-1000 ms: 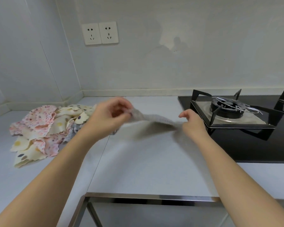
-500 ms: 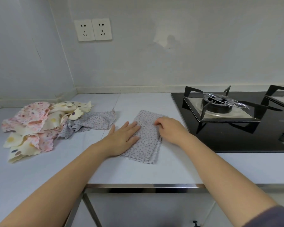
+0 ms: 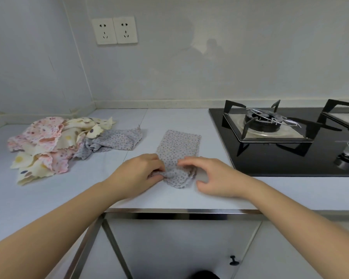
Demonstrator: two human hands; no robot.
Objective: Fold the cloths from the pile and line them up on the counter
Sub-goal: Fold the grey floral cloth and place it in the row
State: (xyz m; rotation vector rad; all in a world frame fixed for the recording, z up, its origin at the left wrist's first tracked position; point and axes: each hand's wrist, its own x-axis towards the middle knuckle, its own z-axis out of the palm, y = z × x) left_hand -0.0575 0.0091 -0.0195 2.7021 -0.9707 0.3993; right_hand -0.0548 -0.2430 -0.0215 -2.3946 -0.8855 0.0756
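Over the tabletop [image 3: 169, 198], the left hand [image 3: 137, 175] pinches the cloth's [image 3: 177, 146] near end with curled fingers, while the right hand [image 3: 218, 178], fingers arched, touches it.

Looking down at a home kitchen. Showing a gas hob [image 3: 270, 126] set into a pale counter [image 3: 169, 199], sockets [image 3: 114, 30] on the wall, a cupboard [image 3: 169, 248] underneath.
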